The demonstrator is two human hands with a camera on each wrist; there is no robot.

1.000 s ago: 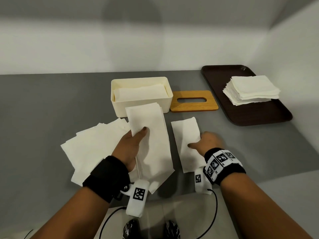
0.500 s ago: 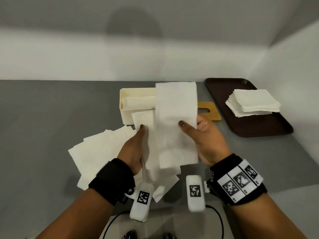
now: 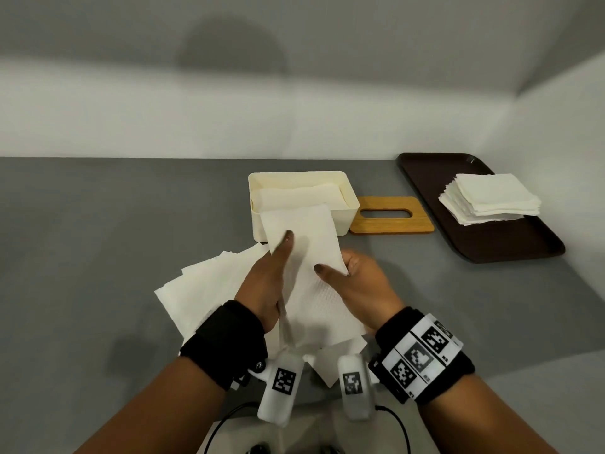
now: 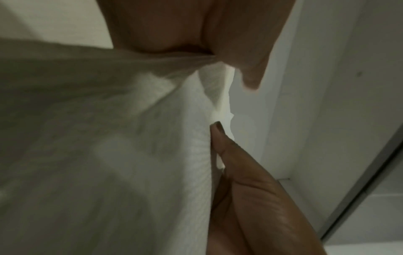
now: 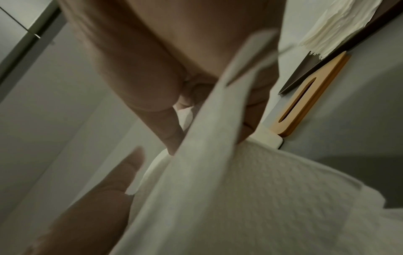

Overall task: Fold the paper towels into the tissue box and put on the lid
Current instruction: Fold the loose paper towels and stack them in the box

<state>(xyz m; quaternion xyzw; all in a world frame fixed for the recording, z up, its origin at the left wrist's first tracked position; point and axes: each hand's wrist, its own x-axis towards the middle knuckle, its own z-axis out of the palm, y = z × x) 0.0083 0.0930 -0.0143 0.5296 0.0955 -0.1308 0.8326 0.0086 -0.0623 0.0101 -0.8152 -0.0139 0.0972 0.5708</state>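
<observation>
Both hands hold a stack of folded white paper towels (image 3: 307, 257) above the grey table, just in front of the cream tissue box (image 3: 345, 209). My left hand (image 3: 271, 273) grips the stack's left edge, thumb on top. My right hand (image 3: 347, 273) pinches its right edge, thumb on top (image 5: 172, 136). The towels (image 4: 130, 155) fill the left wrist view. Folded towels lie inside the box. The wooden lid (image 3: 391, 219) with its slot lies flat to the right of the box.
Several unfolded towels (image 3: 209, 290) are spread on the table under my left hand. A dark brown tray (image 3: 491, 244) at the right carries a pile of square towels (image 3: 491, 198). White walls close the back and right side.
My right hand lifted the folded towel from the table and laid it onto the one in my left hand. Both hands now hold them together as one stack.
</observation>
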